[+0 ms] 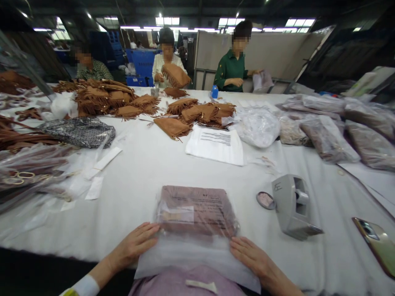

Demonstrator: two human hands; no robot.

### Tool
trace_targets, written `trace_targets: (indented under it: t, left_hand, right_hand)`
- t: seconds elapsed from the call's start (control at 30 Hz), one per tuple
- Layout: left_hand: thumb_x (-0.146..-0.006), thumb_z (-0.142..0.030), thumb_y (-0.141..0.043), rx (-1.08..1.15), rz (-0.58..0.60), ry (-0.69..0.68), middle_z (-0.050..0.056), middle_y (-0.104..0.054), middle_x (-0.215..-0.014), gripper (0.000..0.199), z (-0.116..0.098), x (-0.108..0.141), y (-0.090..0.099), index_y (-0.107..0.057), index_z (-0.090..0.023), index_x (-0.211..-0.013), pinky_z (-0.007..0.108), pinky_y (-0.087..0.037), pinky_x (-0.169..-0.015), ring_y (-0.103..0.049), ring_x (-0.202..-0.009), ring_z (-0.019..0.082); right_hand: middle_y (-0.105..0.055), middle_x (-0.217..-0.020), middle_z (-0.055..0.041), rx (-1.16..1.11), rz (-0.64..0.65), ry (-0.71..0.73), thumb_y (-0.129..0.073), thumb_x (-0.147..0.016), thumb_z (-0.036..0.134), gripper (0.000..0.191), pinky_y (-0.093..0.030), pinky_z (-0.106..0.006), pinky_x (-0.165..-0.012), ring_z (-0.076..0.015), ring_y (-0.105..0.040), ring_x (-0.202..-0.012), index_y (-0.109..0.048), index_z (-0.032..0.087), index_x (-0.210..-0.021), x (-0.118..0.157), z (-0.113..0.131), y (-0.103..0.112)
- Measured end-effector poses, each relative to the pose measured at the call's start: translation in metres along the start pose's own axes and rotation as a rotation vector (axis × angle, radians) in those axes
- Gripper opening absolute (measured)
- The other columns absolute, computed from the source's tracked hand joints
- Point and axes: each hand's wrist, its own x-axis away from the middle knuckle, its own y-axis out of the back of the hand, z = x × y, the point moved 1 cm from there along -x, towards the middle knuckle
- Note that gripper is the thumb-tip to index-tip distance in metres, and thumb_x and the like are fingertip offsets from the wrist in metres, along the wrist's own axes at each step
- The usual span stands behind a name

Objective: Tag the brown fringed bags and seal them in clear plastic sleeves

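Note:
A brown item in a clear printed plastic bag (pixel 197 209) lies flat on the white table right in front of me. The bag's whitish, unfilled end stretches toward my body and hangs past the table edge. At the bag's left side rests my left hand (pixel 137 242), fingers stretched out and lying flat. My right hand (pixel 249 255) lies along the opposite side, its fingers also extended and touching the plastic. Neither hand grips anything. A pale label shows through the bag on its left half.
To the right stand a grey tape dispenser (pixel 291 207), a small round dish (pixel 266 200) and a phone (pixel 375 242). Brown fringed bags (pixel 200 113) and a white printed stack (pixel 214 144) lie ahead. Filled plastic bags (pixel 330 137) are piled at right. Several people work across the table.

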Motion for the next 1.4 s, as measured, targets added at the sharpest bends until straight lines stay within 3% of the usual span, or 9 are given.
trace_targets:
  t: [0.1,0.2,0.27,0.4,0.5,0.73,0.9,1.07,1.4]
  left_hand:
    - [-0.089,-0.031,-0.055,0.007,0.029,0.065,0.017,-0.048,-0.142,0.051,-0.008,-0.007,-0.001,-0.044,-0.02,-0.137,0.05,-0.031,-0.112,-0.037,-0.136,0.027]
    - [-0.092,-0.024,-0.049,0.15,0.094,-0.123,0.013,-0.056,-0.134,0.043,-0.012,-0.019,0.001,-0.046,-0.023,-0.135,0.044,-0.035,-0.111,-0.042,-0.133,0.023]
    - [-0.092,-0.02,-0.048,0.263,0.062,-0.171,0.013,-0.064,-0.124,0.04,-0.014,-0.024,0.004,-0.048,-0.021,-0.132,0.038,-0.04,-0.108,-0.051,-0.126,0.019]
    - [-0.09,-0.019,-0.053,0.446,0.025,0.004,0.013,-0.071,-0.108,0.031,-0.02,-0.028,0.012,-0.056,-0.017,-0.121,0.033,-0.048,-0.1,-0.063,-0.11,0.018]
    - [-0.09,-0.025,-0.052,0.485,0.021,0.109,0.01,-0.071,-0.106,0.027,-0.028,-0.029,0.016,-0.063,-0.02,-0.115,0.035,-0.05,-0.097,-0.065,-0.103,0.019]
    - [-0.09,-0.045,-0.045,0.729,-0.233,1.027,0.0,-0.062,-0.059,0.043,-0.029,-0.038,0.014,-0.064,-0.017,-0.063,0.024,-0.048,-0.058,-0.058,-0.059,0.015]
    - [-0.084,-0.05,-0.054,0.756,-0.35,1.144,-0.004,-0.052,-0.058,0.036,-0.035,-0.057,0.015,-0.065,-0.017,-0.077,0.021,-0.04,-0.055,-0.047,-0.057,0.012]
    - [-0.085,-0.054,-0.048,0.655,-0.561,1.354,-0.006,-0.037,-0.055,0.04,-0.046,-0.062,-0.001,-0.054,-0.019,-0.067,0.021,-0.034,-0.05,-0.037,-0.053,0.011]
    - [-0.088,-0.052,-0.044,0.514,-0.432,1.282,-0.006,-0.042,-0.055,0.037,-0.034,-0.057,-0.001,-0.06,-0.02,-0.081,0.021,-0.037,-0.052,-0.042,-0.053,0.012]
  right_hand:
    - [-0.057,-0.132,-0.0101,-0.02,0.006,-0.039,-0.044,-0.094,0.016,0.044,-0.029,-0.038,-0.114,-0.0178,-0.045,-0.129,-0.047,0.021,-0.138,-0.008,0.015,0.002]
    - [-0.062,-0.126,-0.0082,-0.199,0.061,-0.026,-0.051,-0.091,0.023,0.04,-0.033,-0.037,-0.111,-0.0194,-0.054,-0.122,-0.054,0.024,-0.132,-0.025,0.018,0.005]
    - [-0.069,-0.115,-0.0083,-0.382,0.064,-0.186,-0.054,-0.09,0.036,0.035,-0.044,-0.036,-0.103,-0.0215,-0.063,-0.109,-0.064,0.024,-0.121,-0.032,0.015,0.008]
    - [-0.074,-0.096,-0.0091,-0.606,-0.01,-0.628,-0.048,-0.088,0.051,0.041,-0.056,-0.036,-0.085,-0.0248,-0.07,-0.091,-0.075,0.021,-0.098,-0.035,0.013,0.012]
    - [-0.075,-0.094,-0.0087,-0.618,-0.141,-0.68,-0.055,-0.083,0.049,0.035,-0.057,-0.034,-0.081,-0.0248,-0.07,-0.087,-0.076,0.023,-0.092,-0.038,0.016,0.014]
    - [-0.071,-0.065,-0.0057,-0.702,-0.485,-1.039,-0.058,-0.076,0.055,0.042,-0.055,-0.033,-0.061,-0.0225,-0.064,-0.063,-0.072,0.016,-0.068,-0.042,0.013,-0.003]
    - [-0.066,-0.065,-0.0025,-0.668,-0.589,-1.068,-0.06,-0.077,0.054,0.039,-0.048,-0.025,-0.059,-0.0178,-0.058,-0.063,-0.067,0.016,-0.072,-0.049,0.016,-0.005]
    - [-0.048,-0.047,0.004,-0.606,-0.675,-1.22,-0.052,-0.081,0.06,0.046,-0.038,-0.023,-0.046,-0.0129,-0.046,-0.047,-0.061,0.017,-0.066,-0.056,0.025,-0.017]
    - [-0.046,-0.052,0.0031,-0.235,-0.68,-1.183,-0.044,-0.085,0.061,0.053,-0.037,-0.022,-0.051,-0.0122,-0.045,-0.053,-0.056,0.017,-0.058,-0.058,0.024,-0.019]
